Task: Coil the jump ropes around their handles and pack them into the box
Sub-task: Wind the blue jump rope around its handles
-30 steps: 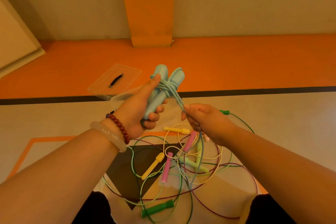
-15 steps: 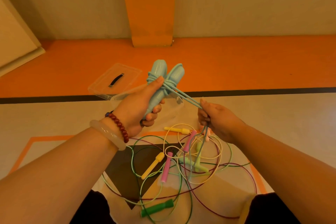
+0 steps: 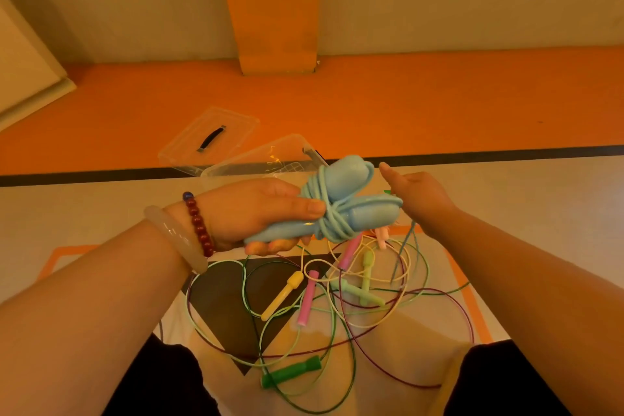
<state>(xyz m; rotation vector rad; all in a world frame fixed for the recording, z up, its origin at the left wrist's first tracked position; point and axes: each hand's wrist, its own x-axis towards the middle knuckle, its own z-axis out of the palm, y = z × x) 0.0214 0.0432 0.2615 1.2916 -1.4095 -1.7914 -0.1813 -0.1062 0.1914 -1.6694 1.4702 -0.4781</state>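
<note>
In front of the person's knees, above a tangle of ropes on the floor (image 3: 101, 213), the left hand (image 3: 256, 213) grips the blue jump rope (image 3: 351, 186) by its two handles. They are held side by side and point to the right. The thumb presses on the turns of cord already wound round their middle. The right hand (image 3: 422, 199) sits just beside the far end of the handles with its thumb raised. Its fingers are hidden behind the bundle, so I cannot tell whether they pinch the cord or are loose. A short blue tail (image 3: 403, 257) hangs down below that hand.

The step in hand looks like the end of coiling this first rope, since most of the cord is on the handles and only the tail is free. The next move probably calls for tucking that tail under a turn so the coil holds. The bundle then has to go forward to the clear box (image 3: 256, 159), which stands open just beyond the hands, with its lid (image 3: 236, 125) lying behind it. The left hand's grip has to keep the turns tight until the tail is locked.

The other ropes (image 3: 337, 314) lie uncoiled and crossed over each other, with yellow, pink and green handles among them. Each will probably need pulling free before it can be wound.
</note>
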